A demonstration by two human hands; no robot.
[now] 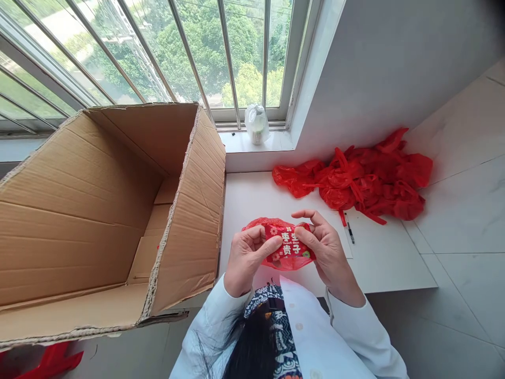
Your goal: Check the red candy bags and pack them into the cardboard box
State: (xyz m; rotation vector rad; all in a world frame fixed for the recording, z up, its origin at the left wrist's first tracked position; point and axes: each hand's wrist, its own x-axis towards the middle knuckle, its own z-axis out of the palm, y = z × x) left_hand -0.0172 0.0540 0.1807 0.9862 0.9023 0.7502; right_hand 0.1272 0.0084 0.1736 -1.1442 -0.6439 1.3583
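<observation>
Both my hands hold a small red packet (pixel 287 247) with white characters and flower prints, partly wrapped in a thin red plastic bag. My left hand (pixel 246 258) pinches the packet's left side with thumb and fingers. My right hand (pixel 325 250) grips its right side, index finger raised above it. The packet hovers just above the near part of the white table (pixel 386 263), close to my chest.
A large open cardboard box (pixel 98 210) stands to the left, against the table edge. A heap of red plastic bags (pixel 363 181) lies at the far right of the table, with a pen (pixel 349 227) beside it. A bagged jar (pixel 256 123) sits on the windowsill.
</observation>
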